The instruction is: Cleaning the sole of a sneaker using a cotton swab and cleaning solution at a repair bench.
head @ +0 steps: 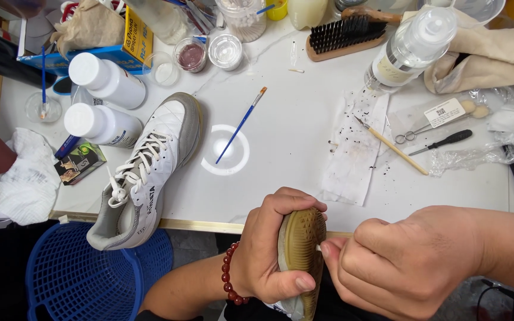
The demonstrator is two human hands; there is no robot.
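Shoe held sole-up at the near edge of a crowded worktable

Shoe (300, 249) stands on end, tan gum sole facing right, its long axis running near to far with one rounded end pointing toward the white table (292, 119). The left hand (269, 249), a red bead bracelet (229, 279) at the wrist, wraps shut round it from the left. The right hand (400, 264), fingers curled tight, pinches a small pale thing, too little to make out, against the sole's right edge. A second white shoe (144, 172) lies on the table to the left, heel overhanging a blue plastic basket (78, 273). At the far left, two white-capped bottles (105, 101) lie on their sides, with a small jar of pinkish paste (191, 54) beyond. A thin blue-handled brush (242, 123) lies mid-table
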